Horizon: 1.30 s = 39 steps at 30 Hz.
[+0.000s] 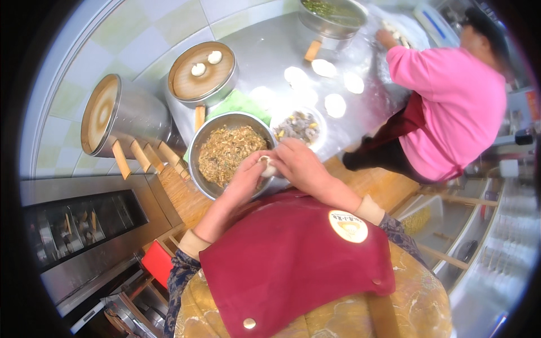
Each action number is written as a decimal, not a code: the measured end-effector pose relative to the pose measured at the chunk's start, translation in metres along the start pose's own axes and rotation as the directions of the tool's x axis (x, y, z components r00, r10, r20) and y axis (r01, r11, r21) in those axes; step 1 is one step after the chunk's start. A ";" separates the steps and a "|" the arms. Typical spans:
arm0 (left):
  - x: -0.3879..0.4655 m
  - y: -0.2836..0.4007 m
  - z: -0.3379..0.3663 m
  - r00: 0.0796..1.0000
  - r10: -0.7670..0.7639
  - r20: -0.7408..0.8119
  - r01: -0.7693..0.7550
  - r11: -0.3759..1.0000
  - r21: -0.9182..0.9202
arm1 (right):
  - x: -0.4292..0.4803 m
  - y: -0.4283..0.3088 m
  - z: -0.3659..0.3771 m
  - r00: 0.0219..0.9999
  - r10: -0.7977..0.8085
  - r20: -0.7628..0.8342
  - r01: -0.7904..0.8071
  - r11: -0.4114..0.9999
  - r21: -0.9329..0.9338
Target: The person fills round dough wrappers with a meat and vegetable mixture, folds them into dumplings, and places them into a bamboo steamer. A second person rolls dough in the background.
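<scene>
A small white dough bun (268, 166) is held between my two hands, over the right edge of a metal bowl of brown minced filling (231, 152). My left hand (249, 171) cups it from the left. The fingers of my right hand (301, 164) pinch its top edge from the right. Just beyond my right hand is a white bowl of shrimp pieces (298, 126) with yellow bits. Flat white dough wrappers (335, 105) lie on the steel table (270, 46). Two shaped buns (198, 69) sit in a round steamer (181, 91) at the back left.
Stacked steamers with wooden handles (139, 122) stand at the left. A green cloth (243, 104) lies under the filling bowl. At the back is a metal pot with green contents (334, 21). A co-worker in pink (452, 105) reaches over dough pieces at the table's right.
</scene>
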<state>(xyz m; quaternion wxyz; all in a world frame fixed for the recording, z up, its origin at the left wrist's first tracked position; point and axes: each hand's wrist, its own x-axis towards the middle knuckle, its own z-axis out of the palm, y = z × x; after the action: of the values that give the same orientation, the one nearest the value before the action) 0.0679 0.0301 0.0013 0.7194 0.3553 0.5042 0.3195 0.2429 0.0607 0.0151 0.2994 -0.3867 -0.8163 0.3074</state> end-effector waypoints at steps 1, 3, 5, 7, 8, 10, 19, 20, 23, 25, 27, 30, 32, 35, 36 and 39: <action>-0.005 0.004 -0.002 0.999 -0.031 -0.009 0.031 0.996 0.089 | 0.000 -0.002 0.001 1.000 0.001 0.007 -0.001 0.999 0.034; -0.005 -0.010 -0.012 0.999 0.006 0.039 -0.013 0.986 0.169 | -0.001 -0.007 0.001 0.995 0.039 0.087 -0.047 0.995 0.087; -0.008 -0.021 -0.018 0.992 0.085 0.090 -0.105 0.962 0.253 | -0.002 -0.008 0.001 0.975 0.050 0.215 -0.066 0.996 0.066; -0.015 -0.013 -0.018 0.991 0.069 0.112 -0.100 0.950 0.294 | -0.005 -0.008 0.005 0.979 0.019 0.203 -0.034 0.997 0.069; -0.018 -0.009 -0.017 0.991 0.061 0.123 -0.098 0.944 0.315 | -0.005 -0.007 0.006 0.980 0.005 0.197 -0.019 0.997 0.071; -0.022 -0.009 -0.019 0.995 -0.022 0.098 0.003 0.981 0.196 | -0.004 -0.005 0.006 0.948 0.085 0.308 -0.148 0.971 0.187; -0.032 -0.003 -0.020 0.999 -0.007 0.047 0.033 0.815 -0.579 | -0.025 0.072 -0.027 0.900 0.372 -0.228 -0.424 0.870 -0.253; -0.028 -0.002 -0.016 0.999 -0.002 0.041 0.026 0.807 -0.589 | -0.019 0.076 -0.022 0.911 0.326 -0.253 -0.396 0.864 -0.310; -0.021 0.001 -0.010 0.999 -0.013 0.036 0.032 0.810 -0.586 | -0.003 0.081 -0.009 0.923 0.306 -0.232 -0.381 0.809 -0.447; -0.012 -0.001 -0.008 0.999 0.004 0.048 0.025 0.817 -0.576 | -0.003 0.090 -0.003 0.904 0.379 -0.198 -0.427 0.786 -0.447; -0.002 -0.004 -0.009 0.997 0.038 0.070 0.008 0.825 -0.565 | -0.004 0.097 -0.006 0.887 0.414 -0.203 -0.461 0.781 -0.420; 0.010 0.001 0.001 0.997 0.047 0.058 -0.007 0.835 -0.550 | -0.005 0.088 -0.021 0.790 0.577 -0.207 -0.587 0.810 0.016; 0.021 0.002 0.005 0.994 0.077 0.073 -0.022 0.823 -0.568 | -0.005 0.088 -0.028 0.737 0.662 -0.138 -0.514 0.681 0.521; 0.029 0.016 0.022 0.998 0.058 0.015 -0.041 0.847 -0.530 | 0.001 0.063 -0.042 0.747 0.637 0.188 -0.489 0.335 0.805; 0.035 0.013 0.025 0.998 0.061 0.008 -0.047 0.838 -0.544 | 0.000 0.058 -0.037 0.778 0.601 0.181 -0.436 0.311 0.844; 0.042 0.015 0.034 0.996 0.081 0.022 -0.057 0.843 -0.534 | 0.004 0.034 -0.022 0.805 0.592 0.045 -0.317 0.364 0.876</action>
<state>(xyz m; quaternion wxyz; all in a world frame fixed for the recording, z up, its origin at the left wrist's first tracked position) 0.1110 0.0659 0.0007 0.7885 0.1665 0.3668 0.4648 0.2721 0.0869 0.0055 0.4619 -0.4392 -0.3637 0.6793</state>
